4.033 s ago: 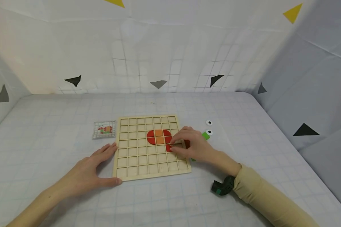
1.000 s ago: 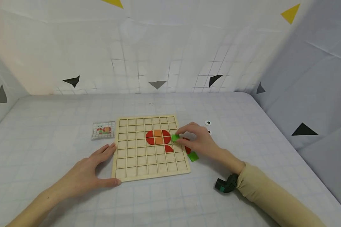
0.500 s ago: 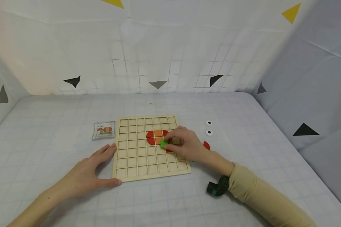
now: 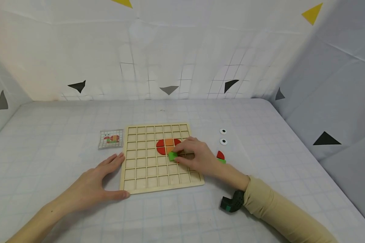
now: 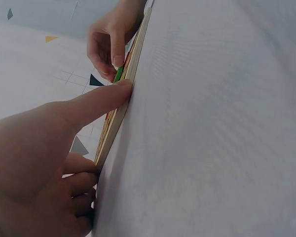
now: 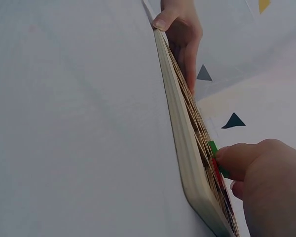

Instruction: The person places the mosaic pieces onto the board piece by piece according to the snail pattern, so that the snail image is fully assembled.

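Observation:
A wooden grid board (image 4: 146,182) lies on the table. My left hand (image 4: 91,185) rests at its left edge, thumb on the near corner and straight fingers along the side. My right hand (image 4: 202,158) pinches a green square tile (image 4: 172,156) between thumb and fingers, right at the cell under the orange tiles (image 4: 169,142). The right wrist view shows the green tile (image 6: 213,148) tilted up at the board's surface. Red quarter-circle tiles (image 4: 160,151) flank the orange ones; those on the right are partly hidden behind my right hand.
A small pattern card (image 4: 111,139) lies left of the board. On the right are two round eye pieces (image 4: 223,131), a red quarter-circle tile (image 4: 220,155) and a green tile (image 4: 221,161) partly behind my wrist. White cloth walls (image 4: 170,50) stand behind and beside.
My right hand has let go of a red quarter-circle tile in the board, taken up a green square tile and carried it left to below the orange tiles. My left hand stays put.

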`<control>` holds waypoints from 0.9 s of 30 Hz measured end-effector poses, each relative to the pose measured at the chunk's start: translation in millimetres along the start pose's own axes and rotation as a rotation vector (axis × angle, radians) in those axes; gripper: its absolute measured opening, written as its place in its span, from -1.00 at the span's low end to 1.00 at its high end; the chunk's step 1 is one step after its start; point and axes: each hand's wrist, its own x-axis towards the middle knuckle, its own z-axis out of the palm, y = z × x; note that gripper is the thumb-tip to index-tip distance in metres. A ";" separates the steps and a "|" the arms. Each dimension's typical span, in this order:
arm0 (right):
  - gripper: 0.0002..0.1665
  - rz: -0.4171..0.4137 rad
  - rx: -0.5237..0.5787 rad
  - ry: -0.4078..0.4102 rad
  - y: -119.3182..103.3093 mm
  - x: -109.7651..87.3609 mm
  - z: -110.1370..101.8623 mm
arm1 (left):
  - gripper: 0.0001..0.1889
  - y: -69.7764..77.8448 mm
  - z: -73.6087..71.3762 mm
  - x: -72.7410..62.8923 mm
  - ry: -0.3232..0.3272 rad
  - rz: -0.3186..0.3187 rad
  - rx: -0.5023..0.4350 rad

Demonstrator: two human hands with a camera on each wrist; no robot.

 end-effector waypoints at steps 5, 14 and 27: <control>-0.72 -0.018 0.019 0.009 -1.2 0.0 2.6 | 0.21 0.3 -0.5 0.6 -0.006 -0.003 0.000; -0.72 0.010 0.026 -0.012 -3.2 -1.3 2.6 | 0.21 -0.7 -0.6 1.3 -0.008 -0.002 -0.003; -0.69 -0.017 0.027 -0.009 -1.5 -2.1 4.3 | 0.21 0.0 -1.0 0.4 -0.006 -0.003 -0.004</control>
